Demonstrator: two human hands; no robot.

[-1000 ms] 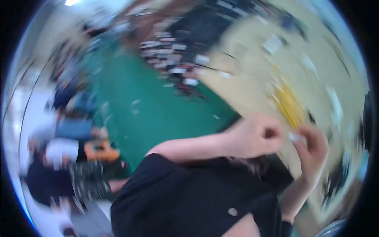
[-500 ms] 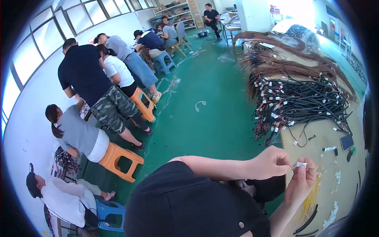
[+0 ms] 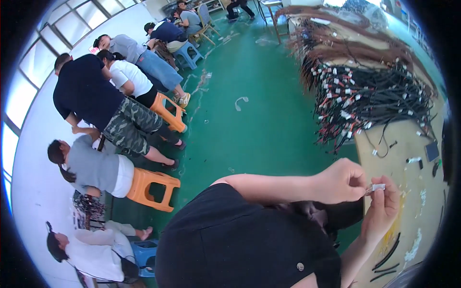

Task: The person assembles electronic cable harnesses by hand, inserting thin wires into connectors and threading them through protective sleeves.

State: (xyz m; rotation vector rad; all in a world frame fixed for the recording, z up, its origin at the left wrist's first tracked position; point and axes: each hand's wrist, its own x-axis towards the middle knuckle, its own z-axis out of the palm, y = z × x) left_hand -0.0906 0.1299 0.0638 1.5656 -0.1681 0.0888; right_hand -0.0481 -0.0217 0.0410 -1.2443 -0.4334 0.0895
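Observation:
Over the near edge of the table, my two hands meet at a small white plastic piece that looks like a connector (image 3: 378,186). My right hand (image 3: 384,206) pinches it between thumb and fingers. From the left, my left hand (image 3: 342,181) comes up against its end, fingers closed in a pinch. Something thin, like a wire end, shows between the left fingertips and the white piece, but is too small to make out fully. Yellow wires (image 3: 393,230) lie on the table beside my right hand.
The table (image 3: 408,180) carries a heap of black cables with white connectors (image 3: 370,96), brown wire bundles (image 3: 355,41), scattered white connectors (image 3: 414,245) and black tube pieces (image 3: 388,252). Several people work along the left wall, near an orange stool (image 3: 153,188) and a blue stool (image 3: 144,254).
The view has tilted downward and shifted, so my hands appear higher and farther right. Both hands keep their hold, with the white connector between them.

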